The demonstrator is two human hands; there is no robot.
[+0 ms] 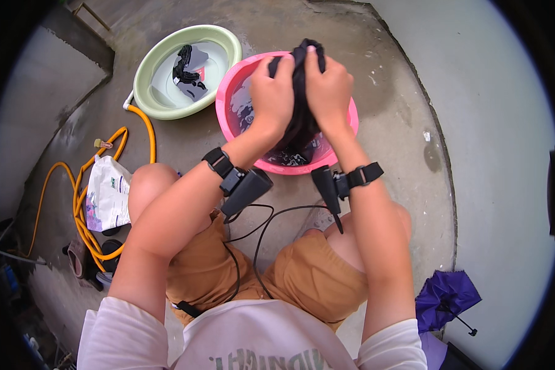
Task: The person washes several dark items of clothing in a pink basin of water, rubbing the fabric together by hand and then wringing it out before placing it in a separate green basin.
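Note:
Both hands hold a wet black cloth (300,106) above a pink plastic basin (225,121). My left hand (273,92) grips its left side, and my right hand (328,88) grips its right side near the top. The lower part of the cloth hangs down into the basin, where water with some suds shows. Behind and to the left stands a light green basin (141,88) of water, with a black cloth item (183,69) lying in it. Black straps with small devices sit on both wrists.
An orange hose (151,134) with a white end touches the green basin and coils at the left beside a white printed bag (108,194). Shoes (77,259) lie below it. A purple umbrella (444,296) rests by the right wall. Black cables run between my legs.

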